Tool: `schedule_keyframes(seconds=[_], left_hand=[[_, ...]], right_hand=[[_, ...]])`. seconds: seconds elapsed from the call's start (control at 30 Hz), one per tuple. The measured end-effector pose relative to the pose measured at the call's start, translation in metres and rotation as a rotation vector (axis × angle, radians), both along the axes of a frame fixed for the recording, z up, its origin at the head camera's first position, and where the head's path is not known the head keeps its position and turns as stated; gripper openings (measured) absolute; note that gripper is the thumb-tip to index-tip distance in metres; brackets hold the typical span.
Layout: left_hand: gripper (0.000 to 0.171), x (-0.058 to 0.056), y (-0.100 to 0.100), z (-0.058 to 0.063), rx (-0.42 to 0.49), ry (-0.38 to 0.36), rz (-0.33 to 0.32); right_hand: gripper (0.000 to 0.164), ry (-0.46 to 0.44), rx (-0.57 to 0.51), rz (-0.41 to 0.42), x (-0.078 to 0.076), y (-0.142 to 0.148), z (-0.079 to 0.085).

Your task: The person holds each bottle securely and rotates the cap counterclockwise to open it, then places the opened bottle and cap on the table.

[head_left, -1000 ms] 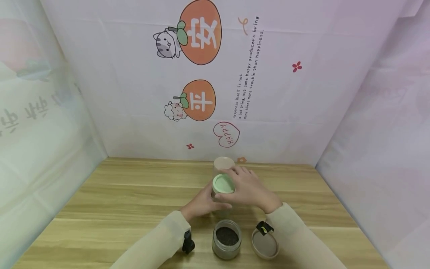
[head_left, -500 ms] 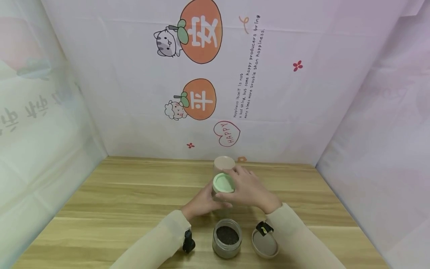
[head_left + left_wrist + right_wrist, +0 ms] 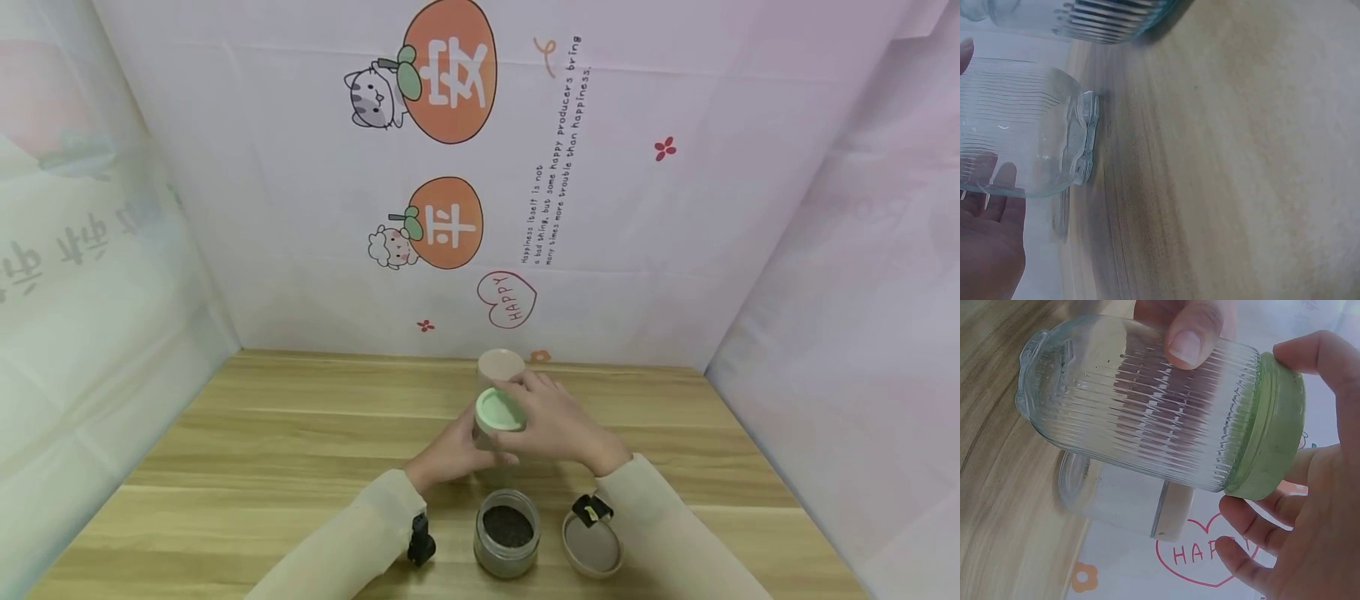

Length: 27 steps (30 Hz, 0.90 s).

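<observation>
Right fingers (image 3: 1257, 530) pinch the green lid (image 3: 1272, 428), thumb (image 3: 508, 442) shifted slightly, while left fingers (image 3: 1013, 211) hold the jar (image 3: 1141, 412).

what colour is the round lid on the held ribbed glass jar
Light green: the round lid shows best in the right wrist view.

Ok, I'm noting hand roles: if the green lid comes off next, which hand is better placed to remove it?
Likely the right: the right grip spans the green lid, while the left grip holds the ribbed glass jar below and could steady it.

Right fingers (image 3: 516, 390) partly hide the green lid (image 3: 497, 408); lettering (image 3: 96, 232) at left seems blurred.
</observation>
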<state>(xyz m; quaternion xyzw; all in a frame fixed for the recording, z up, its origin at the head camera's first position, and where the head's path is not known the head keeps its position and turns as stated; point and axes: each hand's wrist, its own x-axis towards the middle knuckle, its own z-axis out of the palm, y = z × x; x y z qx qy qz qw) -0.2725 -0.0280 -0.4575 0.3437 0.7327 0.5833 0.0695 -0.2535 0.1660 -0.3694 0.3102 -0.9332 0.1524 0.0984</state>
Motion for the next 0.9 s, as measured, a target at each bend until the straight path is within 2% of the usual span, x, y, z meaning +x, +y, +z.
schedule_keyframes(seconds=[0.27,0.53,0.67,0.9], left_hand=[[0.095,0.0009,0.0003,0.0007,0.013,-0.008,-0.011],[0.098,0.0025,-0.001,0.0002,-0.01,-0.007,0.008],[0.1,0.002,-0.0007,-0.0009,-0.001,0.004,0.002],[0.098,0.0002,-0.001,-0.0016,0.013,0.003,-0.017]], right_hand=[[0.078,-0.025,-0.009,0.055,0.0006,0.0027,0.0026],[0.075,-0.056,-0.008,0.162,-0.0006,0.0044,0.0016],[0.076,-0.082,-0.023,0.179,-0.0002,0.0054,0.0012],[0.075,-0.053,-0.056,0.188,-0.0015,0.0051,-0.0001]])
